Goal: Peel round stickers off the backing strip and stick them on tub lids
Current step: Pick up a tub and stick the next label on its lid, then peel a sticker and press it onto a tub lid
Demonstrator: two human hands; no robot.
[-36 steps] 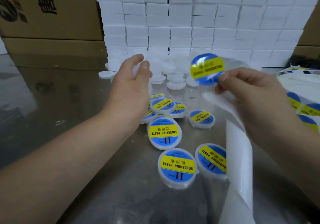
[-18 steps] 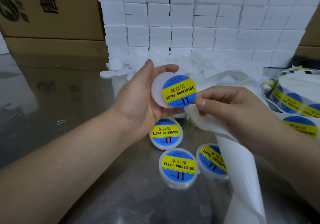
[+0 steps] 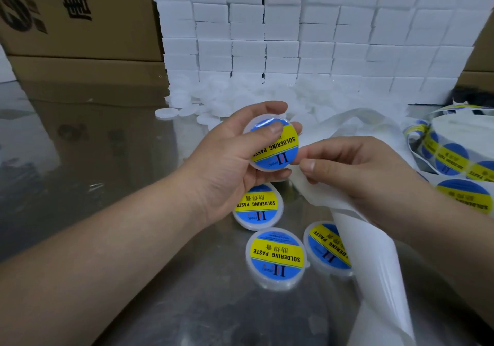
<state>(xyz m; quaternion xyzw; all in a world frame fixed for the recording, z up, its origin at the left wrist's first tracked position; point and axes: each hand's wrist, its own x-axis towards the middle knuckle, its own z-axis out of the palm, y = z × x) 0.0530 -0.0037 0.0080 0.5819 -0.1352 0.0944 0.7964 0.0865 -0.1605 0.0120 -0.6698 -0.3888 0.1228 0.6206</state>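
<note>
Placement step, judged near its end: round blue-and-yellow "SOLDERING PASTE" sticker (image 3: pixel 279 149) seated on round translucent white plastic tub lid (image 3: pixel 264 168), held above reflective metal tabletop (image 3: pixel 120 185) at centre of view. Gripped by left hand (image 3: pixel 227 166), fingers (image 3: pixel 262 109) curled round the far rim, thumb laid flat across the upper part of the sticker face. Positioned just left of right hand (image 3: pixel 361 177), lid rim very close to the right fingertips; cannot tell whether in actual contact. Right fingers curled and pinching white paper backing strip (image 3: pixel 374 260), trailing down past the right wrist toward the lower edge of view. No long axis on the lid, being round; printed yellow band tilted, rising toward upper right. Nearer hand for pressing down: left, thumb already on the face. Probable next move: rub thumb over the lower, uncovered part of the sticker, then set lid down among labelled tubs (image 3: pixel 276 260) lying on the tabletop directly below. For the following sticker, look right: roll of blue-and-yellow stickers (image 3: pixel 454 153) just beside right hand. Loose unlabelled white lids (image 3: pixel 240 99) heaped farther back, against stacked white boxes (image 3: pixel 294 38).
</note>
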